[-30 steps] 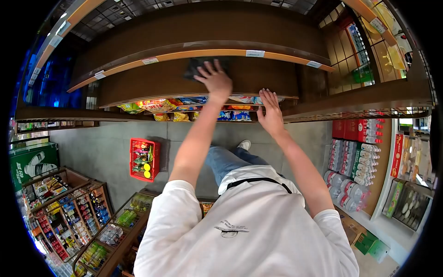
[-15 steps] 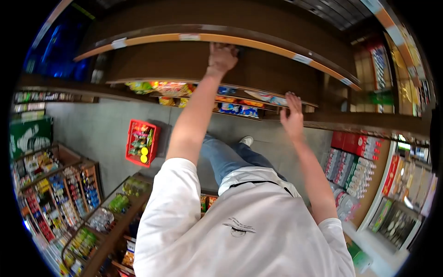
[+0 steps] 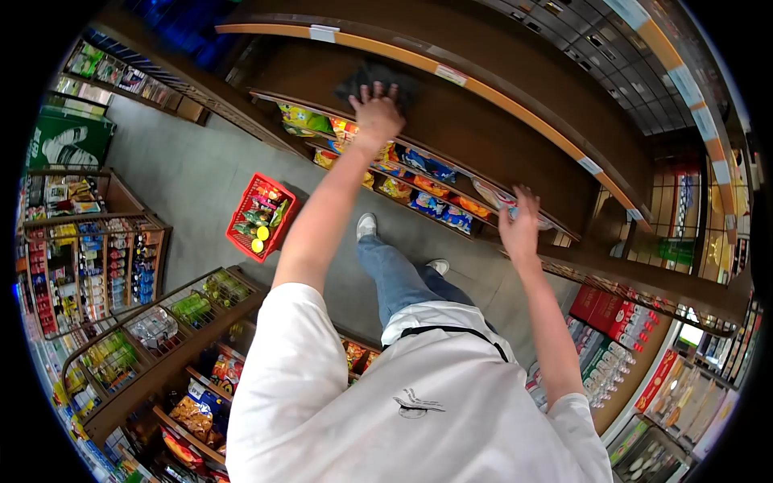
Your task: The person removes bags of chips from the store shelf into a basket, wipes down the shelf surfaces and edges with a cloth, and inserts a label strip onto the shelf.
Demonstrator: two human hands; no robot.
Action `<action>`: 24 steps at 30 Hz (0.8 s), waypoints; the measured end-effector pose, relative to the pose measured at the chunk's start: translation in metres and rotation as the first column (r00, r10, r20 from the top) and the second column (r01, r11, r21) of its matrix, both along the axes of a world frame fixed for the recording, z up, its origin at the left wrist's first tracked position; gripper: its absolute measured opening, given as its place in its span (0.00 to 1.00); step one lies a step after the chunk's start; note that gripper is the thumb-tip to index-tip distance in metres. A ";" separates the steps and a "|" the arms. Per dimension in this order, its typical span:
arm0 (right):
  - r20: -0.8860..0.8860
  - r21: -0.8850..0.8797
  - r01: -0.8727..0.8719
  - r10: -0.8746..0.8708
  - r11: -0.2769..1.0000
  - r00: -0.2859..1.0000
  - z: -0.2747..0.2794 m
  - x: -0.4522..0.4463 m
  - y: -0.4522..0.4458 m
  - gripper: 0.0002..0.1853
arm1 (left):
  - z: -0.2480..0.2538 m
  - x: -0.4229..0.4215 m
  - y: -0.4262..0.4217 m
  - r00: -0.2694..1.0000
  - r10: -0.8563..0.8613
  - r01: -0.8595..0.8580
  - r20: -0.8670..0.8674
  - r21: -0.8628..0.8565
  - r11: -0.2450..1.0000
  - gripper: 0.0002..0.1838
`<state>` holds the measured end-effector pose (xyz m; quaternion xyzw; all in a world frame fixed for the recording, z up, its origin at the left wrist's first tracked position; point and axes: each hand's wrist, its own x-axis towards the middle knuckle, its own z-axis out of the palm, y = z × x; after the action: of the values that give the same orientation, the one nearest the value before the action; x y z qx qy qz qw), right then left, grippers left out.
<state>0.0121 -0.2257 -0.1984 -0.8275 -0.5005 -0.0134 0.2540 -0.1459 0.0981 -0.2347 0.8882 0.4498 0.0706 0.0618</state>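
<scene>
My left hand (image 3: pixel 377 114) lies with fingers spread on a dark cloth (image 3: pixel 374 72), pressing it onto a bare brown shelf board (image 3: pixel 475 133). Part of the cloth is covered by the fingers. Over at the board's front edge rests my right hand (image 3: pixel 520 225), fingers apart, close to a pale snack bag (image 3: pixel 493 193) on the level below. Whether the right fingers touch that bag, I cannot tell. Colourful snack bags (image 3: pixel 427 165) fill the lower shelves under the board.
Above the board runs another shelf with an orange edge strip (image 3: pixel 386 50) and price tags. A red basket (image 3: pixel 262 217) with goods stands on the grey floor (image 3: pixel 173 173) at left. Racks of snacks (image 3: pixel 193 410) stand behind me; bottle packs (image 3: pixel 604 362) are at right.
My left hand has come out from under the upper shelf's edge, and the cloth beneath it now shows. The view has turned and shifted. My right hand stays near the board's edge.
</scene>
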 end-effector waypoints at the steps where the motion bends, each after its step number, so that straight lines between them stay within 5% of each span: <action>1: -0.004 -0.005 -0.010 0.010 1.000 1.000 0.001 -0.011 0.015 0.22 | 0.005 0.004 -0.015 0.998 -0.055 0.056 -0.031 0.024 0.998 0.30; 4: -0.141 -0.015 -0.160 0.157 0.987 0.978 0.005 -0.050 0.053 0.25 | 0.015 0.014 -0.057 0.981 -0.190 0.189 -0.041 -0.027 0.982 0.28; 7: 0.036 -0.063 -0.159 0.162 0.985 0.986 0.004 -0.072 0.080 0.26 | 0.016 0.019 -0.068 0.973 -0.230 0.230 0.017 -0.130 0.964 0.28; 14: 0.012 -0.028 -0.050 0.050 0.998 0.999 -0.001 -0.073 0.081 0.23 | 0.013 0.016 -0.041 0.920 -0.390 0.390 0.047 -0.221 0.894 0.26; 24: 0.074 -0.245 0.171 -0.158 0.954 0.985 0.003 -0.086 0.099 0.28 | 0.015 0.022 -0.003 0.871 -0.473 0.490 0.133 -0.302 0.818 0.24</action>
<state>-0.0736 -0.1268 -0.1953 -0.8911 -0.4341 0.0067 0.1322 -0.1237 0.0955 -0.2198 0.9481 0.2141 0.0002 0.2350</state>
